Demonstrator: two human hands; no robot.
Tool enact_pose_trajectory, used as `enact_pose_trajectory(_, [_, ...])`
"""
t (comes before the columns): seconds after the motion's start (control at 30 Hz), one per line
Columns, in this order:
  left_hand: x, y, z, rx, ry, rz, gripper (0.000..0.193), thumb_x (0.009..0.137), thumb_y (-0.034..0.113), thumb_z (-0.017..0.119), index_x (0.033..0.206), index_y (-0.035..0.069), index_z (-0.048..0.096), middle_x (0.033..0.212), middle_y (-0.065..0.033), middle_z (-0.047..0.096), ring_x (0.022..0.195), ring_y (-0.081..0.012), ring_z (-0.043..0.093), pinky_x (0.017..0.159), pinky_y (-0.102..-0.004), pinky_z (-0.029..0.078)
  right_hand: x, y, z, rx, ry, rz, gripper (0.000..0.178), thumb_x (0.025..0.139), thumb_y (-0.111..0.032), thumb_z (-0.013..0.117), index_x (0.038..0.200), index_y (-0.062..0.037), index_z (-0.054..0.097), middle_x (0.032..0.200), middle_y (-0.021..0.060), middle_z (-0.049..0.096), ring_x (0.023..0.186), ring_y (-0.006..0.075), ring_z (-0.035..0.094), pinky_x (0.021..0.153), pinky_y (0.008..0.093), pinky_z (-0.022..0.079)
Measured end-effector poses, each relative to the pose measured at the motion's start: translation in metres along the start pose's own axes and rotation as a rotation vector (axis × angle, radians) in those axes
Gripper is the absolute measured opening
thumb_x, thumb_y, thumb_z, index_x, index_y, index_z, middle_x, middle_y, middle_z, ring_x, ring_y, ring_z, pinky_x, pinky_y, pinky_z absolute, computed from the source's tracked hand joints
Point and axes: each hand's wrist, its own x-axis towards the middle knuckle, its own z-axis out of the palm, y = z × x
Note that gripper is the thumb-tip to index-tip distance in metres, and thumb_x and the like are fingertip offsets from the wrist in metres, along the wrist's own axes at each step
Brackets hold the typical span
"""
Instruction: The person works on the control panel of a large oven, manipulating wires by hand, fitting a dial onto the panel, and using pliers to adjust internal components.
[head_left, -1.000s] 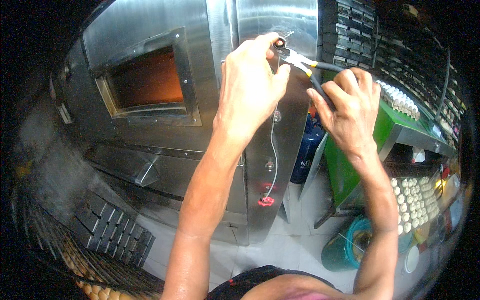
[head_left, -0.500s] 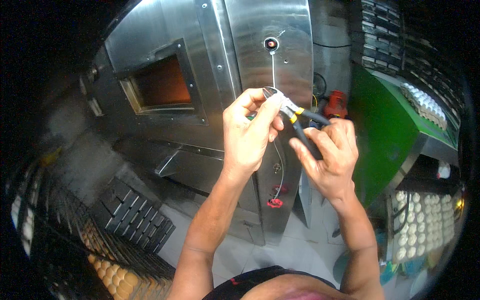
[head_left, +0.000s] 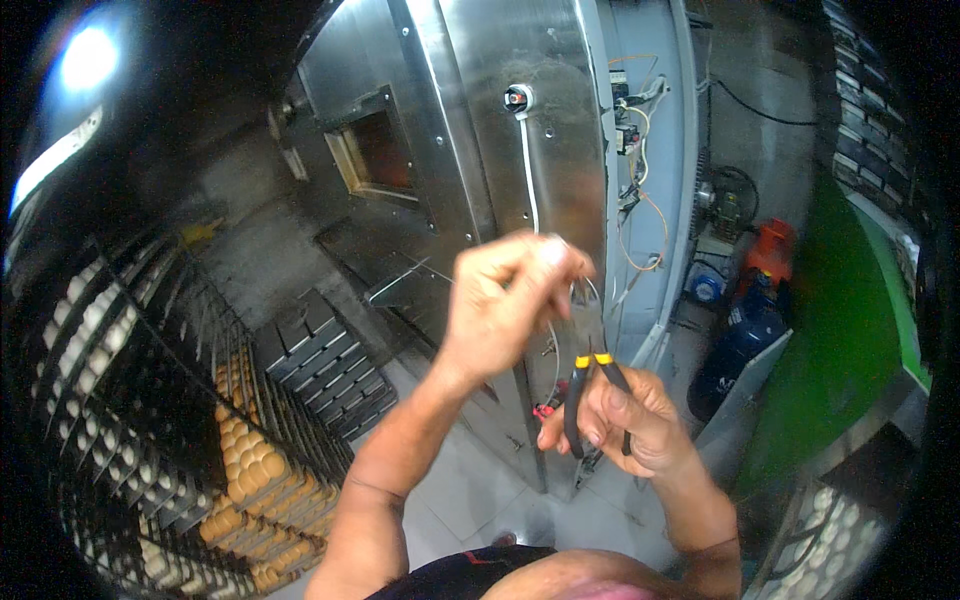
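My left hand (head_left: 505, 300) pinches a thin white cable (head_left: 530, 180) between thumb and fingertips. The cable runs up to a round fitting (head_left: 519, 99) on the stainless steel panel (head_left: 560, 60), and a thinner length hangs below my fingers. My right hand (head_left: 640, 420) grips cutting pliers (head_left: 599, 358) with black handles and yellow bands. Their handles are spread, and the jaws point up beside my left fingertips. Whether the jaws touch the cable is hidden by those fingers.
An oven window (head_left: 385, 150) is at the left. Exposed wiring (head_left: 635, 130) sits in an opened side compartment. A dark blue cylinder (head_left: 740, 340) stands right, near a green panel (head_left: 840, 330). Bread (head_left: 250, 465) fills racks at lower left, beside black baking pans (head_left: 335, 375).
My view has swung rightward, bringing the wiring compartment into sight. Both hands are lower. The pliers, earlier slanted with jaws at my left fingertips, now point upward with handles spread.
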Motion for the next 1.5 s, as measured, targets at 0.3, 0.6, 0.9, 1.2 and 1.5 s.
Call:
enact_pose_trajectory(0.3, [0.106, 0.053, -0.07, 0.928, -0.069, 0.601, 0.04, 0.086, -0.006, 0.063, 0.122, 0.008, 0.073, 0.106, -0.01, 0.073, 0.092, -0.0165, 0.069, 0.087, -0.0297, 0.055, 0.08, -0.078, 0.017, -0.673, 0.156, -0.05, 0.044, 0.104, -0.042, 0.052, 0.101, 0.0008, 0.064, 0.088, 0.0082, 0.071, 0.078, 0.0136, 0.064, 0.075, 0.0283, 0.052])
enact_pose_trajectory(0.6, [0.125, 0.058, -0.087, 0.868, -0.271, 0.56, 0.045, 0.08, -0.006, 0.059, 0.121, 0.005, 0.073, 0.101, -0.0115, 0.074, 0.093, -0.0182, 0.07, 0.089, -0.0323, 0.054, 0.106, -0.089, 0.03, -0.829, 0.285, -0.058, 0.04, 0.103, -0.04, 0.055, 0.099, -0.0012, 0.064, 0.088, 0.0088, 0.072, 0.075, 0.012, 0.06, 0.072, 0.0282, 0.049])
enact_pose_trajectory(0.9, [0.147, 0.054, -0.1, 0.789, -0.414, 0.632, 0.045, 0.081, -0.004, 0.06, 0.124, 0.005, 0.072, 0.095, -0.0097, 0.073, 0.087, -0.0172, 0.068, 0.084, -0.0307, 0.054, 0.115, -0.085, 0.048, -0.755, 0.435, -0.087, 0.035, 0.104, -0.04, 0.057, 0.099, -0.0054, 0.06, 0.086, 0.0082, 0.072, 0.071, 0.0108, 0.061, 0.063, 0.024, 0.048])
enact_pose_trajectory(1.2, [0.152, 0.056, -0.102, 0.829, -0.443, 0.658, 0.043, 0.081, -0.006, 0.061, 0.122, 0.004, 0.073, 0.096, -0.0119, 0.073, 0.087, -0.0194, 0.069, 0.083, -0.0313, 0.054, 0.115, -0.079, 0.048, -0.866, 0.533, -0.11, 0.036, 0.105, -0.04, 0.053, 0.101, -0.0052, 0.06, 0.081, 0.0062, 0.071, 0.067, 0.0101, 0.061, 0.06, 0.0223, 0.047])
enact_pose_trajectory(1.5, [0.148, 0.065, -0.102, 0.844, -0.492, 0.733, 0.043, 0.079, -0.006, 0.061, 0.119, 0.003, 0.073, 0.098, -0.0154, 0.073, 0.089, -0.0273, 0.072, 0.083, -0.0344, 0.055, 0.114, -0.074, 0.064, -0.926, 0.629, -0.104, 0.037, 0.106, -0.04, 0.05, 0.099, -0.0048, 0.059, 0.078, 0.0054, 0.068, 0.062, 0.0098, 0.058, 0.058, 0.0228, 0.044])
